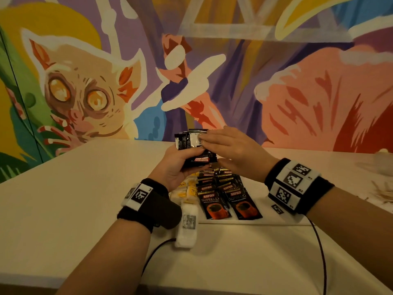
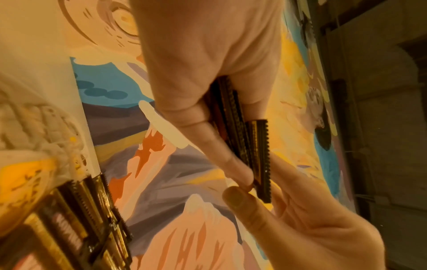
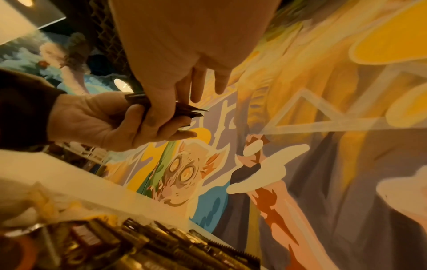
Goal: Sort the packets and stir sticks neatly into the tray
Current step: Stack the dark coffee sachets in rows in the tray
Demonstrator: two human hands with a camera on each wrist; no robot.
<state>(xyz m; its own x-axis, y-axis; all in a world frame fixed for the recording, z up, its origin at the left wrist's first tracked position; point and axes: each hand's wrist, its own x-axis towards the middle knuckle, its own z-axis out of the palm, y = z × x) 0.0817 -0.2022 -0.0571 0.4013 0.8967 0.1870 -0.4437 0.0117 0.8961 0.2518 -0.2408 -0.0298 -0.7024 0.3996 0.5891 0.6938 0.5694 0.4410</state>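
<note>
Up above the table: left hand (image 1: pixel 176 165) has its fingers and thumb curled round a small stack of black coffee packets (image 1: pixel 195 145), held up off the surface; one label reads upside down, so the stack's flipped away from the person
Right hand: the right hand (image 1: pixel 231 150) lies across the top of that same stack with fingers pretty much straight and flat on it; thumb sits near the lower edge; whether it's actually pinching or just pressing, can't tell
From the left wrist: you get the serrated packet edges (image 2: pixel 258 155) sandwiched between the two hands; a fingertip (image 2: pixel 238 199) touches the lowest corner
From the right wrist: the stack (image 3: pixel 184 113) pokes out past the left hand's fingers (image 3: pixel 148 127), edges fanned a bit, not squared up
Sorted stuff: two overlapping rows of black packets (image 1: pixel 225 194) lie right under the hands, orange cup printed on the front ones; white and yellow packets (image 1: pixel 187 189) sit just beside them on the left; tray edges are hard to make out, so not calling which compartment
Stir sticks: loose pale pile of stir sticks (image 1: pixel 382 192) way off at the right edge of the table (image 1: pixel 63 199), well apart from the packets
Background: big colourful mural (image 1: pixel 80 90) with a wide-eyed animal, right behind the table
</note>
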